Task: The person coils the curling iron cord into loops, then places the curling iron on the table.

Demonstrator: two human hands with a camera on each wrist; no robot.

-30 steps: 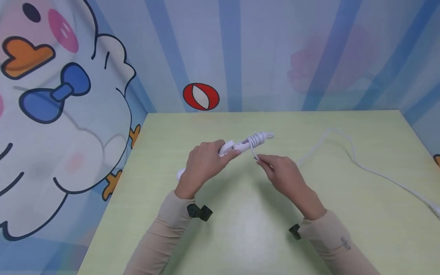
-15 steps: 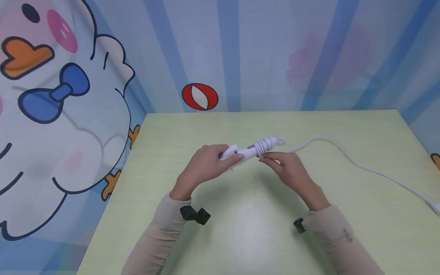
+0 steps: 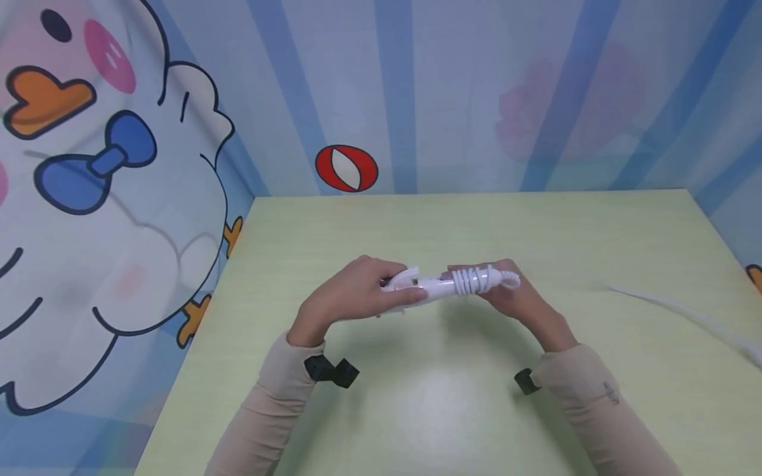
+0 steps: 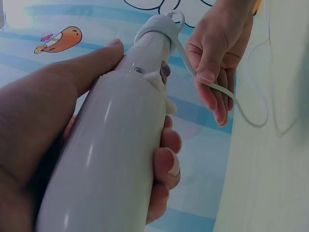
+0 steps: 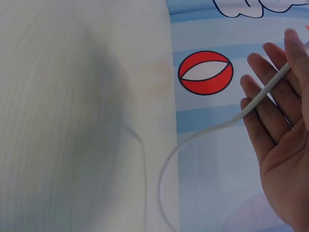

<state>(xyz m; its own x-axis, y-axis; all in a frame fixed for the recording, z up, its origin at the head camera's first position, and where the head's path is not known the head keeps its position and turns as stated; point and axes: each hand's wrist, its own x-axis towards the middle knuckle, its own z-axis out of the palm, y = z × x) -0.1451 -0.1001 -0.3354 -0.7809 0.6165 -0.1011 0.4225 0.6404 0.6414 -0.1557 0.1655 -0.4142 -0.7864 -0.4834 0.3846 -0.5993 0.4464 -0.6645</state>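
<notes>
My left hand [image 3: 357,291] grips a white curling iron [image 3: 439,289], its thumb along the near side. In the left wrist view the smooth white body [image 4: 104,140] fills the palm, fingers curled round the far side. Several turns of white cord [image 3: 474,280] are wound round the iron's right end, where a small loop sticks out. Behind that end is my right hand [image 3: 516,303], partly hidden by it. It pinches the loose cord [image 4: 227,91] under the thumb, and the cord runs across the fingers in the right wrist view.
The free cord [image 3: 684,308] trails off to the table's right edge. A pale green table [image 3: 417,423] lies under both hands. Behind it stands a blue striped backdrop [image 3: 452,99] with a printed red ball [image 3: 346,168], and a cartoon bird covers the left side.
The curling iron has come down and nearer, turning almost level. My right hand has moved from below its wound end to behind it, carrying the cord round. Less loose cord shows on the table.
</notes>
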